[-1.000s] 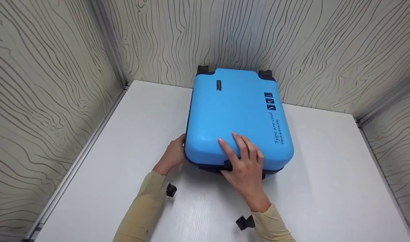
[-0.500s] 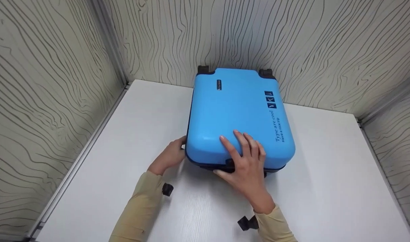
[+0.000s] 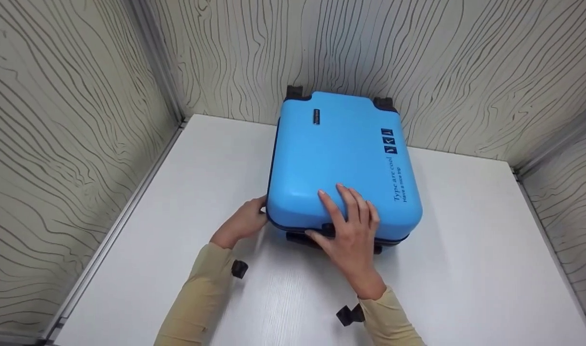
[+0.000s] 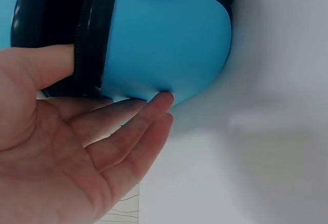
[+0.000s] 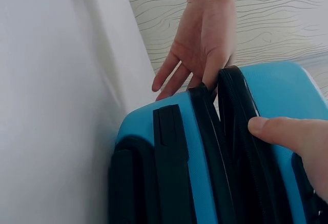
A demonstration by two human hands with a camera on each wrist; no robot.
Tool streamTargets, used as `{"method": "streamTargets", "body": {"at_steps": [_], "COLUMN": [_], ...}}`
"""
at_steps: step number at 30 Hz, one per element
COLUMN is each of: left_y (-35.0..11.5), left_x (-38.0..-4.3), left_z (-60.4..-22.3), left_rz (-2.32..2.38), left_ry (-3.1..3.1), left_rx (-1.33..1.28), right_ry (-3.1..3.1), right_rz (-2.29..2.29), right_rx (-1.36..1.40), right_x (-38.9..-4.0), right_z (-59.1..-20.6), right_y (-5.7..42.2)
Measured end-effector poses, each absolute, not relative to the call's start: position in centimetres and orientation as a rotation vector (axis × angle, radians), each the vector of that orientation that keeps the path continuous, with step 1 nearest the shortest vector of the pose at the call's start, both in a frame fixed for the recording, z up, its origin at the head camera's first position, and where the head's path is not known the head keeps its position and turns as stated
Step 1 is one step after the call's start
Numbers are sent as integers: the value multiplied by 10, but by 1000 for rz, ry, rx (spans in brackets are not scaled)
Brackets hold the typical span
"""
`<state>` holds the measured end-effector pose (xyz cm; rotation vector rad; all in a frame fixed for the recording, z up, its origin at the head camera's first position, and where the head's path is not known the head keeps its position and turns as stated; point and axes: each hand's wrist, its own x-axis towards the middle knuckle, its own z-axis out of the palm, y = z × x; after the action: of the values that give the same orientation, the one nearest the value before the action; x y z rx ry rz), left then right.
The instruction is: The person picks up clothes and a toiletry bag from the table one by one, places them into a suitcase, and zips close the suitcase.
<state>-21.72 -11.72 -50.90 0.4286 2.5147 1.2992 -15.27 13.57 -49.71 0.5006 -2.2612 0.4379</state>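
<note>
A bright blue hard-shell suitcase (image 3: 343, 154) lies on the table, a dark gap showing between its zipped rims in both wrist views. At its left front corner, my left hand (image 4: 72, 131) has its thumb in that gap. The left fingers are nearly straight along the lower shell's side, fingertips at the blue surface. My right hand (image 3: 353, 235) grips the lid's front edge, fingers spread over the top. Its thumb (image 5: 277, 129) rests on the lid's black zipped rim (image 5: 251, 147). In the head view the left fingers are mostly hidden by the suitcase.
The white table (image 3: 466, 250) meets wood-grain patterned walls (image 3: 235, 57) at the back and sides. The suitcase's black wheels (image 3: 384, 103) face the back wall. A small black device (image 3: 239, 269) is worn at the left wrist, with a similar one (image 3: 349, 315) at the right.
The lid's wheel end has shifted slightly up and back in the head view, and more of the dark front handle shows beneath the lid. The left hand drew slightly outward earlier.
</note>
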Motion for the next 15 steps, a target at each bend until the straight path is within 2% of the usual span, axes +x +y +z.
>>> {"method": "streamTargets", "body": {"at_steps": [7, 15], "left_y": [-125, -128], "left_x": [-214, -216], "left_z": [-511, -514], "left_rz": [1244, 1620], "left_ry": [2466, 2292], "left_rx": [421, 229], "right_ry": [-2237, -2259], "right_rz": [463, 523], "right_rx": [534, 562], "right_x": [-155, -152], "right_z": [-501, -512], "right_y": [135, 138]}}
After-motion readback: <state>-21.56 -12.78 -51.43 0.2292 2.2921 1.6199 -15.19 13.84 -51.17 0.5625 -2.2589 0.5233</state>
